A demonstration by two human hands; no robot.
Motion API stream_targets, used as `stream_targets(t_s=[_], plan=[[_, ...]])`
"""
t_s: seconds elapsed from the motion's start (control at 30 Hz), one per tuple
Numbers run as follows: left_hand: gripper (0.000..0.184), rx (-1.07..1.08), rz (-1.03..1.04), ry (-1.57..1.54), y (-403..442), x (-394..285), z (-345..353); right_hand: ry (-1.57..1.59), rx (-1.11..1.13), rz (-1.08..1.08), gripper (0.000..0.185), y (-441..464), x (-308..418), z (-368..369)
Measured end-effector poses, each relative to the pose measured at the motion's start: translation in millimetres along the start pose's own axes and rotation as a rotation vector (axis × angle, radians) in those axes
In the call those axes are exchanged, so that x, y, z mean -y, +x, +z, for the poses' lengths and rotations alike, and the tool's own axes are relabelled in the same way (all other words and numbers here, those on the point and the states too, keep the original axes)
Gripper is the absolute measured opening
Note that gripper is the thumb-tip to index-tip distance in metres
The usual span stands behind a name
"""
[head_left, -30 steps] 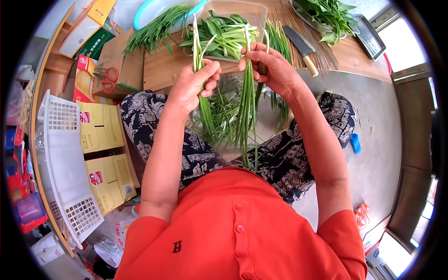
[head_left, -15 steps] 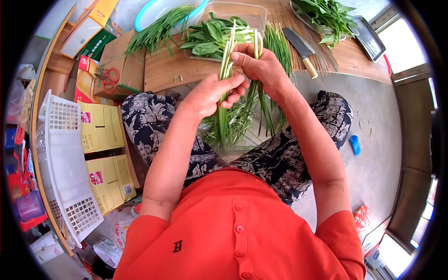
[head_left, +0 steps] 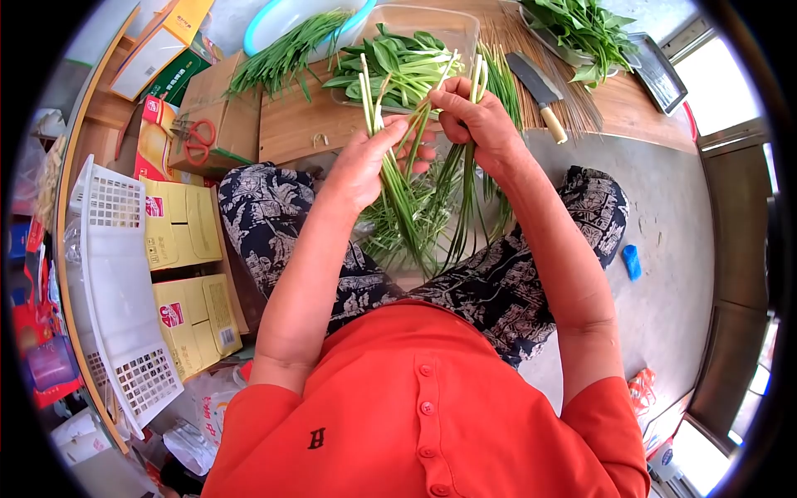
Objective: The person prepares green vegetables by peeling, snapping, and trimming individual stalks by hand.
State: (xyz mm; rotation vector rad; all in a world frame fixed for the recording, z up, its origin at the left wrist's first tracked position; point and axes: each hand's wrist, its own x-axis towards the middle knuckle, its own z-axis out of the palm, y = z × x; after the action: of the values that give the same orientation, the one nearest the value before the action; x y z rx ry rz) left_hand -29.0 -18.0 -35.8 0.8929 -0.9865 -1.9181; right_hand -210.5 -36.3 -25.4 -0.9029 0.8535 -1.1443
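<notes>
— Item: your left hand [head_left: 365,166]?
— Thumb over green stalks [head_left: 400,203], fingers loosely parted behind.
— Item: right hand [head_left: 486,124]?
— Thumb and forefinger pinching more; both bunches hang near the leafy greens [head_left: 383,56].

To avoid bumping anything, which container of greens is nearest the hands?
The clear tray, just beyond the left hand and right hand; the blue-rimmed basin sits farther left, the other container right of the knife.
</notes>
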Motion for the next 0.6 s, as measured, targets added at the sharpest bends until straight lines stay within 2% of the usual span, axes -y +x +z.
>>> stream_targets(t_s=[0.17, 0.3, 0.4, 0.47, 0.53, 0.6], plan=[[0.043, -0.060, 0.068, -0.028, -7, 8, -38, -0.014, -0.055, -0.107, 0.012, 4, 4, -10], [0.044, -0.172, 0.135, 0.096, -25, 7, -82, 0.029, -0.156, -0.222, 0.013, 11, 14, -37], [0.043, -0.332, 0.154, 0.196, -37, 2, -108, 0.091, -0.250, -0.257, 0.011, 9, 31, -46], [0.035, -0.508, 0.168, 0.313, -37, -2, -108, 0.045, -0.260, -0.231, 0.012, 7, 34, -47], [0.031, -0.490, 0.270, 0.252, -33, -10, -95, -0.005, -0.214, -0.176, 0.011, 6, 29, -41], [0.033, -0.356, 0.294, 0.310, -29, -19, -76, -0.052, -0.144, -0.120, 0.011, 3, 19, -27]])
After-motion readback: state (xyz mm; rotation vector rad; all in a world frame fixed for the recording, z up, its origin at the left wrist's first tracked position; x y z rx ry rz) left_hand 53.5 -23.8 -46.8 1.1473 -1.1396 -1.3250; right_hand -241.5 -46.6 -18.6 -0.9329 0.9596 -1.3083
